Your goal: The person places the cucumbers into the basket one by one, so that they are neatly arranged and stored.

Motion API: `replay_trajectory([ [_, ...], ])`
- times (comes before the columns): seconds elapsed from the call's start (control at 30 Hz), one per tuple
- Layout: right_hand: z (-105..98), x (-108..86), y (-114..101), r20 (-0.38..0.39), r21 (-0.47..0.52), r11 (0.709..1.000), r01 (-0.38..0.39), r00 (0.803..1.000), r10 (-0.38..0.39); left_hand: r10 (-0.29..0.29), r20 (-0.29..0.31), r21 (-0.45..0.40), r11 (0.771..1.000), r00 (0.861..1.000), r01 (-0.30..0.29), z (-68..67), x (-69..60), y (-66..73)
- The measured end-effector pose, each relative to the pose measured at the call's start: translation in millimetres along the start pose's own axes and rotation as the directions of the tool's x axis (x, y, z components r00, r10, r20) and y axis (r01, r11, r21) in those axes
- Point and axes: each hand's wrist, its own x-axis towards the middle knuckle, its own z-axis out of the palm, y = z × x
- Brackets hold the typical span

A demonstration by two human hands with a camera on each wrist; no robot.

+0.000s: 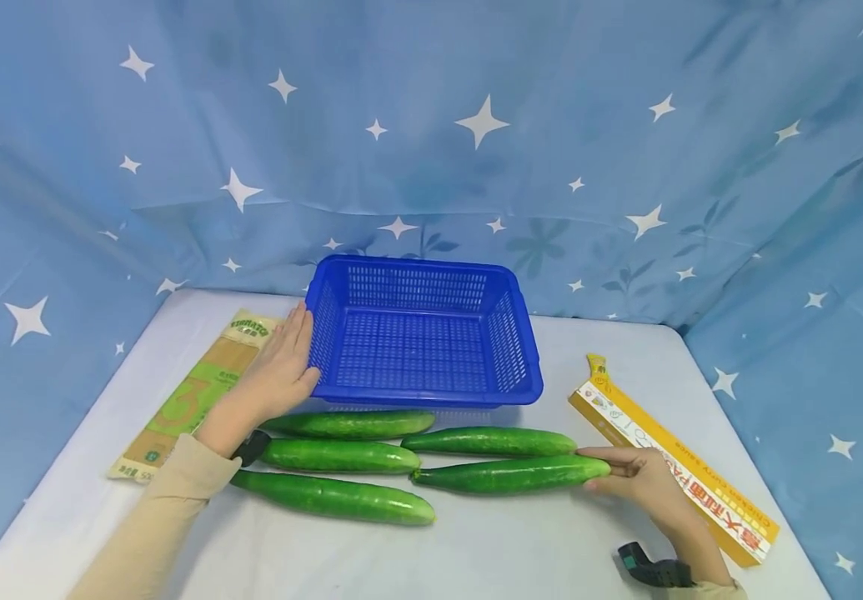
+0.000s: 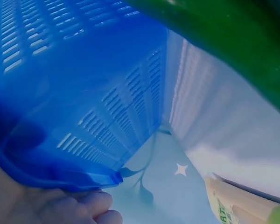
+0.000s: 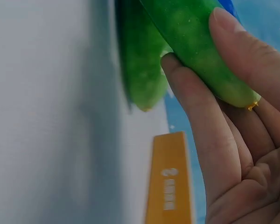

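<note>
Several green cucumbers lie before a blue plastic basket [image 1: 416, 395]. My right hand [image 1: 644, 483] pinches the right end of the front right cucumber [image 1: 509, 474] between thumb and fingers; in the right wrist view that cucumber [image 3: 196, 46] has its tip over my palm. Behind it lies another cucumber [image 1: 491, 440]. My left hand [image 1: 281, 367] rests against the basket's left side, its fingers straight along the rim. In the left wrist view my fingertips [image 2: 95, 203] show beside the basket's rim. Near my left wrist lie more cucumbers [image 1: 337, 497], partly covered by the wrist strap.
On the left, a flat green and brown packet [image 1: 191, 396] lies partly behind my left arm. A long yellow pasta box [image 1: 679, 467] lies slanted at the right, beside my right hand. Blue star-patterned cloth [image 1: 431, 125] hangs behind the white table [image 1: 506, 550] and at both sides.
</note>
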Motion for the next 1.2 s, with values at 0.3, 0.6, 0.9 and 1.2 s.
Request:
replay_trajectory([
  [0.3,-15.0,-10.1,-26.3,-0.02,-0.049,0.998,0.04,0.999,-0.041,-0.003,0.015,-0.013,1.0,1.0,0.004,4.4,0.2,-0.4],
  [0.6,-27.8,-14.1,-57.8,-0.029,-0.05,0.993,0.111,0.993,-0.112,-0.017,0.018,-0.022,1.0,1.0,0.017,7.1,-2.2,-1.3],
  [0.9,-40.8,-9.3,-95.2,-0.119,-0.029,0.986,0.166,0.979,-0.168,-0.018,0.03,-0.031,0.999,0.999,0.018,1.5,3.0,-2.8],
  [1.2,-38.6,13.6,-129.2,-0.201,0.009,0.987,0.159,0.967,-0.154,-0.001,0.018,-0.036,0.999,1.0,0.002,2.0,0.7,-2.4],
])
